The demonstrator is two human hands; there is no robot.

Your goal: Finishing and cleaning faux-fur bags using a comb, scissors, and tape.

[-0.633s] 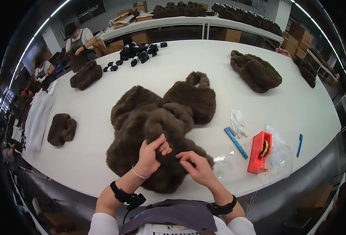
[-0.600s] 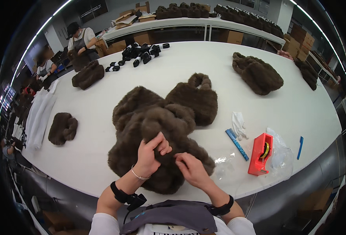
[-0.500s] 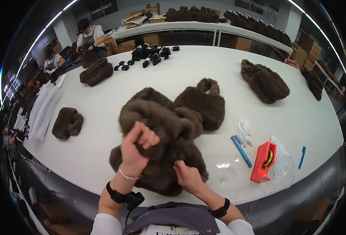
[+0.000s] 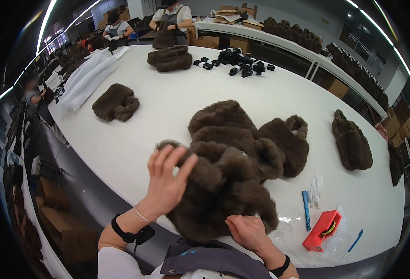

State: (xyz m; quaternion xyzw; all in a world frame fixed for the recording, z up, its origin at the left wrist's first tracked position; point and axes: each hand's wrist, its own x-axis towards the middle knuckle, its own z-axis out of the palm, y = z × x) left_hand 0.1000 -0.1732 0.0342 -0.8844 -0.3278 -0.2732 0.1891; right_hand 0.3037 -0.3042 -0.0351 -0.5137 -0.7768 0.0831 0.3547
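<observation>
My left hand (image 4: pixel 170 179) is open, slightly blurred, its fingers spread against the upper left of a brown fluffy bag (image 4: pixel 221 207) at the table's near edge. My right hand (image 4: pixel 246 230) is closed at that bag's lower part, fingertips pinched into the fur; exactly what they grip is hidden. More brown fur bags lie heaped just beyond, one with a looped handle (image 4: pixel 284 153). To the right are a white glove (image 4: pixel 315 190), a blue marker (image 4: pixel 306 209), a red tape dispenser (image 4: pixel 321 230), clear plastic (image 4: pixel 288 223) and a blue pen (image 4: pixel 356 239).
The white table (image 4: pixel 121 153) also holds fur bags (image 4: pixel 114 102), black-and-white bundles (image 4: pixel 235 60) and white fabric (image 4: pixel 86 79). Co-workers (image 4: pixel 170 23) work at the far left. A back bench (image 4: pixel 256 28) carries boxes and rows of bags; cartons (image 4: pixel 72 228) stand below the near edge.
My view has swung left. My left hand's fingers have opened from a curl and shifted up the fur, lifting away from the bag's middle. My right hand stays pinched lower on it.
</observation>
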